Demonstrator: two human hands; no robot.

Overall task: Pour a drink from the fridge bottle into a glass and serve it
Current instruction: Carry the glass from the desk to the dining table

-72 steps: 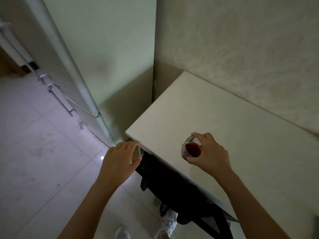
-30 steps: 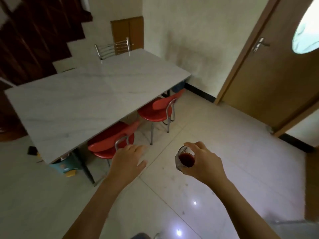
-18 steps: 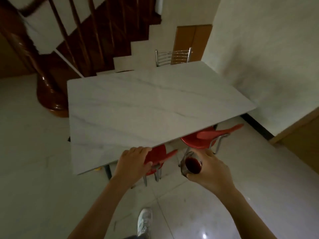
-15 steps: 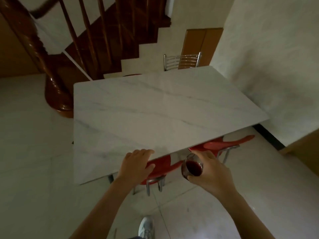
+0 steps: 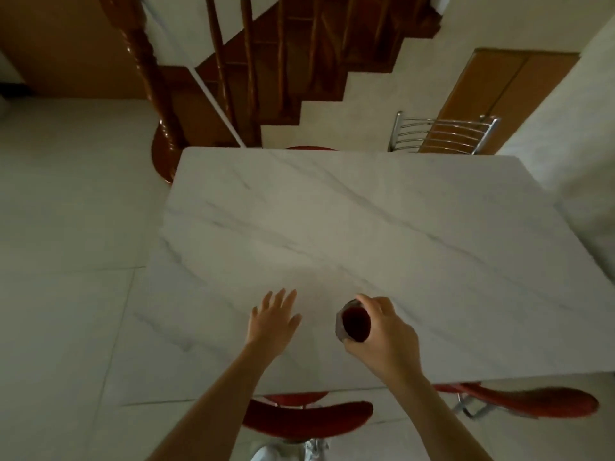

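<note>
A small clear glass [image 5: 353, 324] holding a dark red drink is over the near part of the white marble table [image 5: 366, 234]. My right hand [image 5: 382, 334] grips it from the right side, fingers curled round its rim and wall. Whether the glass touches the tabletop I cannot tell. My left hand [image 5: 274, 319] is flat over the table to the left of the glass, fingers straight and spread, holding nothing. No bottle is in view.
Two red chairs [image 5: 306, 419] [image 5: 532, 402] are tucked under the table's near edge. A metal chair back [image 5: 442, 134] stands at the far side. A wooden staircase with banister [image 5: 253, 61] rises behind the table. White tiled floor [image 5: 66, 227] lies to the left.
I have walked from the counter to the marble table with the glass in my right hand. Both hands have moved from the table's near edge to over its top.
</note>
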